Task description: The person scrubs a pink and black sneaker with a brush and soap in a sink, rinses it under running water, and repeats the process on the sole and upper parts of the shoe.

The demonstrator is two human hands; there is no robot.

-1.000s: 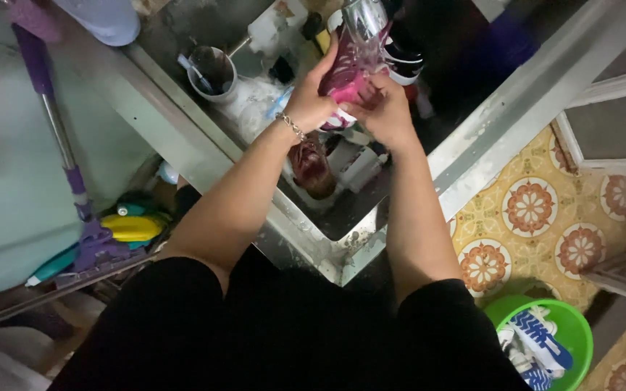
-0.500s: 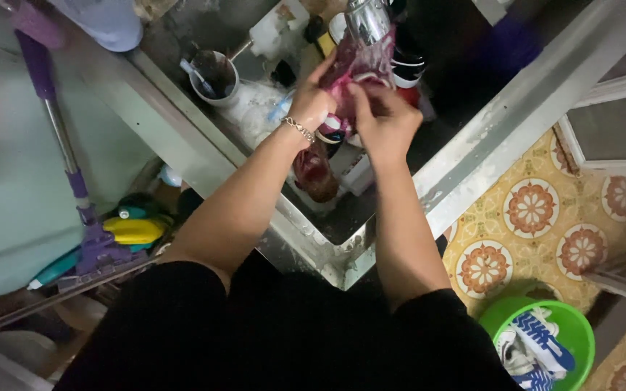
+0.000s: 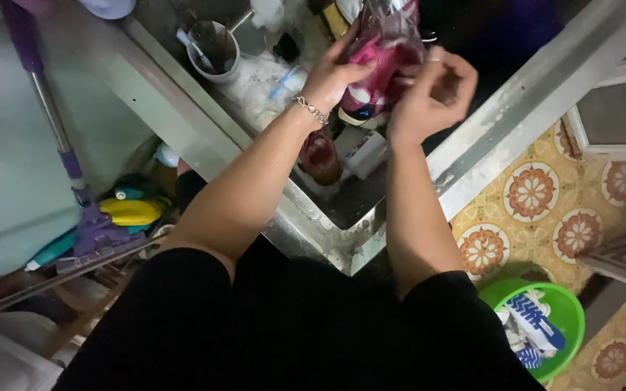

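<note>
While the left hand (image 3: pixel 331 76) is gripping the pink cloth (image 3: pixel 385 61), right hand (image 3: pixel 432 98) fingers are pinching beside it; keeping it over the sink (image 3: pixel 327 232) seems wise.

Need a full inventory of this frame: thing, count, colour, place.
pink item: 1, pink with clear wrap, held over the sink, kind unclear
sink: 1, steel, centre, crowded with dishes
cup: 1, white, utensils inside, sink's far left
dark red jar: 1, in sink below the left wrist
mop: 1, purple with metal pole, left
yellow bottle: 1, on floor by the mop head
basin: 1, green, lower right floor
shoes: blue and white, count unclear, in basin
floor tiles: yellow, floral, right
bracelet: 1, silver, left wrist
left hand: grips the pink item
right hand: fingers on the pink item's right side
</note>
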